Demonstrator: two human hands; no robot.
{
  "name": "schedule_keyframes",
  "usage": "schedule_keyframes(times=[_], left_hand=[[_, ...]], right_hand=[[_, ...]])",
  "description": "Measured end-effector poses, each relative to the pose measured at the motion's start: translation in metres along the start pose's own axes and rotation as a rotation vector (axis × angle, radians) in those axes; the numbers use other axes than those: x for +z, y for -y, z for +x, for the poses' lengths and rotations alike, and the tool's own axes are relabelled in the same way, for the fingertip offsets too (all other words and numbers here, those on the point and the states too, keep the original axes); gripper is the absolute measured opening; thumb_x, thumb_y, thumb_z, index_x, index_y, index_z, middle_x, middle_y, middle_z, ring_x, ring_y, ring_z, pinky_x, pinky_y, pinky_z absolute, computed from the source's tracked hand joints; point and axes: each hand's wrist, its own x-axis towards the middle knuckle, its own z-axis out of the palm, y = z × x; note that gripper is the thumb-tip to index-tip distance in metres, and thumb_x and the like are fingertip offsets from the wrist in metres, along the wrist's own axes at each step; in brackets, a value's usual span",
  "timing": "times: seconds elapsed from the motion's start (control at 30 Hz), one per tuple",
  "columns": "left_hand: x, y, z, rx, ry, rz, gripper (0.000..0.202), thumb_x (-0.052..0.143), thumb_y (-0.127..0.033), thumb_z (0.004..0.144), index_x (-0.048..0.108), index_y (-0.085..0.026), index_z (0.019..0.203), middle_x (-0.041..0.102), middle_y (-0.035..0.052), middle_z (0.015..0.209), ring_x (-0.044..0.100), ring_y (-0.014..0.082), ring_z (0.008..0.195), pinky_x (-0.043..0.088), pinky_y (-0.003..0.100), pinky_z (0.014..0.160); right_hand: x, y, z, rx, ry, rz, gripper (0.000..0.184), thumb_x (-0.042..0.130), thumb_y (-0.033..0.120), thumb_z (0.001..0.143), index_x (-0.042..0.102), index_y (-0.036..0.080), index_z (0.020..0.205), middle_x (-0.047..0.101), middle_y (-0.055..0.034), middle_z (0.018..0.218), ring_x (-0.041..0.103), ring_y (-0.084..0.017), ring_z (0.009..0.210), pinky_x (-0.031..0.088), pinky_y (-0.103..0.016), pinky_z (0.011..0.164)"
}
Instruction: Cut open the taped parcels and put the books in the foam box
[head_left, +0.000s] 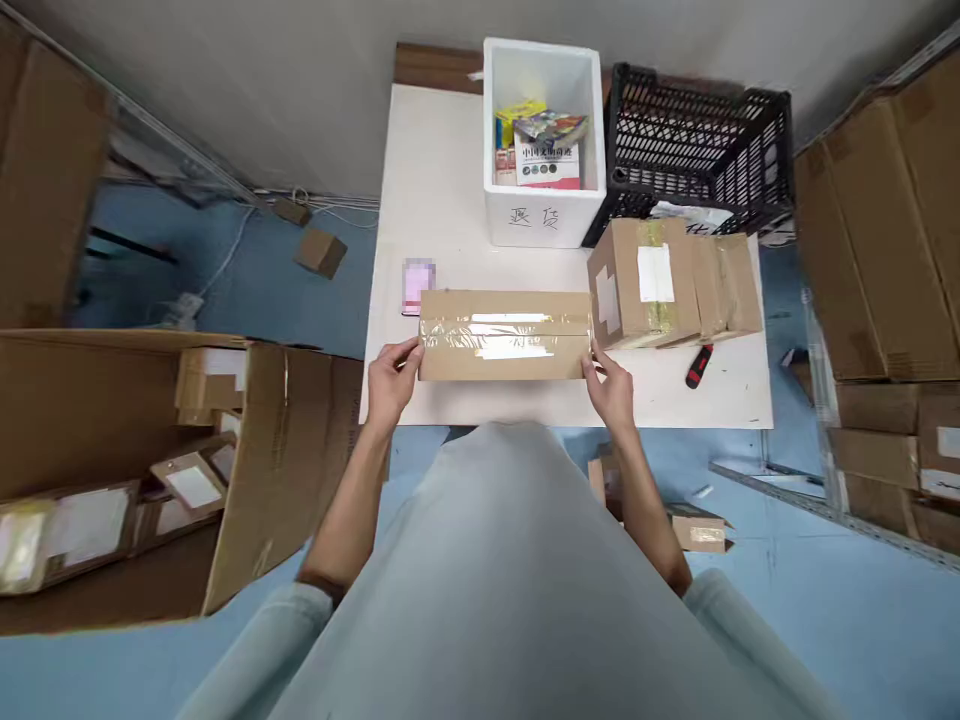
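A long brown cardboard box, with clear tape along its top, lies crosswise in front of me at the white table. Its left end is gripped by my left hand, fingers closed at the corner. At the opposite end my right hand pinches the near corner. Just beyond the left end rests a phone-like pink item, partly blurred. To the right stand taped cardboard boxes with white labels, and a red and black box cutter lies near them.
A white foam bin holding books and packets stands at the table's back, beside a black plastic crate. On the left, a large open carton contains several parcels. Stacked cartons line the right side. Small boxes lie on the blue floor.
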Motion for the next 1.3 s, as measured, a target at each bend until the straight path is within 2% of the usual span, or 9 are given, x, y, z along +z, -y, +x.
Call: schedule_keyframes(times=[0.17, 0.3, 0.53, 0.7, 0.8, 0.9, 1.03, 1.13, 1.3], left_hand=[[0.008, -0.005, 0.001, -0.018, -0.018, -0.031, 0.051, 0.070, -0.052, 0.102, 0.085, -0.013, 0.131, 0.082, 0.0180, 0.134, 0.077, 0.0293, 0.124, 0.064, 0.041, 0.106], [0.011, -0.027, -0.009, 0.041, -0.005, -0.034, 0.055, 0.067, -0.060, 0.106, 0.086, -0.015, 0.131, 0.083, 0.0167, 0.134, 0.077, 0.0289, 0.125, 0.064, 0.041, 0.107], [0.034, -0.097, -0.050, 0.346, 0.145, -0.031, 0.045, 0.061, -0.055, 0.116, 0.083, -0.021, 0.139, 0.082, 0.0117, 0.141, 0.078, 0.0254, 0.133, 0.060, 0.044, 0.122], [0.035, -0.109, -0.071, 0.465, 0.250, 0.098, 0.050, 0.058, -0.052, 0.118, 0.070, -0.025, 0.158, 0.075, 0.0121, 0.155, 0.075, 0.0265, 0.140, 0.066, 0.041, 0.114], [0.023, -0.099, -0.069, 0.456, 0.300, 0.157, 0.053, 0.058, -0.052, 0.118, 0.064, -0.028, 0.165, 0.069, 0.0127, 0.162, 0.073, 0.0277, 0.142, 0.068, 0.040, 0.108], [0.006, -0.079, -0.057, 0.412, 0.308, 0.202, 0.056, 0.061, -0.051, 0.117, 0.062, -0.027, 0.168, 0.067, 0.0139, 0.162, 0.072, 0.0290, 0.142, 0.067, 0.040, 0.107], [-0.022, -0.034, -0.034, 0.281, 0.318, 0.213, 0.055, 0.062, -0.050, 0.115, 0.066, -0.026, 0.165, 0.070, 0.0137, 0.152, 0.076, 0.0282, 0.130, 0.065, 0.040, 0.109], [-0.046, -0.001, -0.023, 0.235, 0.333, 0.187, 0.049, 0.056, -0.047, 0.117, 0.072, -0.026, 0.158, 0.077, 0.0123, 0.139, 0.076, 0.0285, 0.126, 0.061, 0.043, 0.113], [-0.084, 0.035, -0.013, 0.160, 0.186, 0.098, 0.050, 0.056, -0.053, 0.115, 0.074, -0.022, 0.149, 0.077, 0.0150, 0.146, 0.074, 0.0298, 0.133, 0.058, 0.047, 0.118]], right_hand=[[0.009, 0.003, 0.007, 0.000, -0.062, 0.011, 0.069, 0.055, 0.065, 0.110, 0.073, 0.022, 0.160, 0.079, -0.0153, 0.151, 0.080, -0.037, 0.132, 0.063, -0.054, 0.116], [0.007, -0.009, 0.005, 0.027, -0.102, 0.072, 0.069, 0.052, 0.065, 0.112, 0.071, 0.020, 0.162, 0.076, -0.0164, 0.155, 0.077, -0.034, 0.139, 0.064, -0.049, 0.113], [-0.025, -0.049, 0.005, 0.163, -0.296, -0.131, 0.084, 0.035, 0.066, 0.112, 0.068, 0.009, 0.164, 0.072, -0.0228, 0.159, 0.073, -0.039, 0.145, 0.058, -0.053, 0.123], [-0.037, -0.053, 0.002, 0.180, -0.309, -0.173, 0.083, 0.034, 0.066, 0.111, 0.070, 0.009, 0.161, 0.072, -0.0222, 0.160, 0.071, -0.037, 0.149, 0.054, -0.051, 0.129], [-0.031, -0.041, -0.001, 0.189, -0.302, -0.170, 0.082, 0.035, 0.065, 0.112, 0.069, 0.011, 0.162, 0.072, -0.0216, 0.160, 0.071, -0.036, 0.147, 0.055, -0.051, 0.127], [-0.015, -0.022, -0.004, 0.165, -0.293, -0.161, 0.080, 0.036, 0.064, 0.112, 0.068, 0.011, 0.164, 0.070, -0.0211, 0.163, 0.072, -0.037, 0.146, 0.058, -0.051, 0.125], [0.013, 0.010, -0.012, 0.076, -0.271, -0.179, 0.077, 0.037, 0.062, 0.114, 0.070, 0.012, 0.162, 0.072, -0.0218, 0.160, 0.070, -0.036, 0.150, 0.055, -0.051, 0.127], [0.032, 0.038, -0.021, 0.025, -0.280, -0.207, 0.072, 0.039, 0.061, 0.116, 0.072, 0.015, 0.160, 0.077, -0.0219, 0.153, 0.074, -0.035, 0.143, 0.059, -0.052, 0.122], [0.055, 0.107, -0.039, -0.138, -0.310, -0.233, 0.058, 0.047, 0.054, 0.119, 0.075, 0.022, 0.157, 0.083, -0.0181, 0.143, 0.079, -0.032, 0.130, 0.063, -0.051, 0.116]])
